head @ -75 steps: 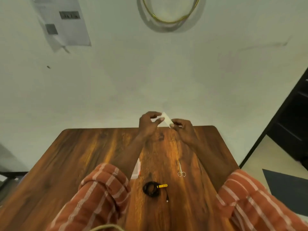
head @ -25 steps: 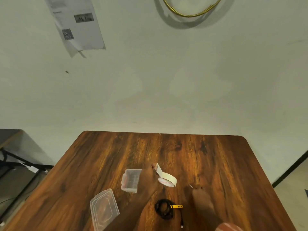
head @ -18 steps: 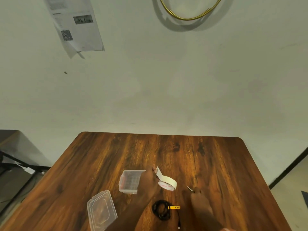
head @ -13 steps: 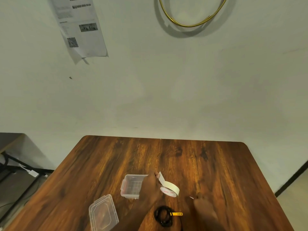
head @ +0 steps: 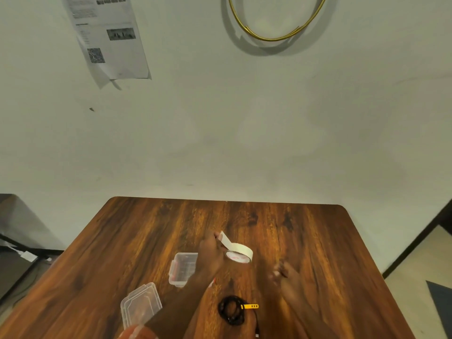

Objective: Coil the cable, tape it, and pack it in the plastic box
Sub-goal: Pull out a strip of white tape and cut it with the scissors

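A black coiled cable (head: 231,310) with a yellow tie (head: 250,306) lies on the wooden table (head: 146,241) near the front edge. Just beyond it, my left hand (head: 210,254) grips a white tape roll (head: 241,252) and holds its loose end peeled upward. The clear plastic box (head: 183,267) stands open to the left of that hand, and its lid (head: 140,306) lies nearer, further left. My right hand (head: 283,274) is low over the table to the right of the roll. It is blurred, with the fingers bent, and whatever is under it is hidden.
The table ends at a pale wall, where a printed sheet (head: 110,37) and a gold ring (head: 274,25) hang. A dark desk (head: 9,241) stands off to the left. Floor and a dark frame show at the right.
Both hands dropped from the table's far edge, where they pulled tape, to the middle. During the last second the left hand keeps holding the roll and the right stays where the scissors lay.
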### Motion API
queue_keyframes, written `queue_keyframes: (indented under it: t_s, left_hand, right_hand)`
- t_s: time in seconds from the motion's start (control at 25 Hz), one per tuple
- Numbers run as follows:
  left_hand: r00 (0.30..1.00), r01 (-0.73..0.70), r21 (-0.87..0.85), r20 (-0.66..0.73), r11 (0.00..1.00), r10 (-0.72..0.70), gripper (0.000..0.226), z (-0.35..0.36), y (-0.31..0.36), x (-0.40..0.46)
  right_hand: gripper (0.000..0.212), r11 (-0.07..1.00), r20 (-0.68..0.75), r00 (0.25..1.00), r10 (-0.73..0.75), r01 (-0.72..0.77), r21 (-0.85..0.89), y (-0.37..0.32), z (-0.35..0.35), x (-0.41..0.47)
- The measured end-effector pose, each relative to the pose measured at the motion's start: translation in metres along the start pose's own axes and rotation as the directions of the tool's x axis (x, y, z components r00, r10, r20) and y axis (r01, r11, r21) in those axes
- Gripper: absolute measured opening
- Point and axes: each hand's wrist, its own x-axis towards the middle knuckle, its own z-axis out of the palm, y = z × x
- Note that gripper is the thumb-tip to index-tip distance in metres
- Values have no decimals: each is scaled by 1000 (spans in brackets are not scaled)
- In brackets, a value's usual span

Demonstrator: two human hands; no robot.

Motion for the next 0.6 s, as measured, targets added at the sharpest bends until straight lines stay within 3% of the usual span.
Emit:
queue_keyframes:
  t_s: [0.2,0.4,0.48,0.6]
  left_hand:
    - [999,24,-61,-22,998,-26,15,-1,22,6]
    - [1000,-5,-153,-17,988,3,5,-6,47,12]
    - [1000,-19,-212,-8,977,18,9,-8,58,11]
    - [999,-46,-265,4,963,49,17,-12,73,8]
  right_hand:
    - [21,983,144,986,-80,53,178,-86,26,-42]
    - [21,986,234,971,43,-80,149,-133,43,-70]
    - [28,927,345,933,104,-216,306,-146,46,-77]
    - [36,741,474,870,133,-405,536,-156,45,-76]
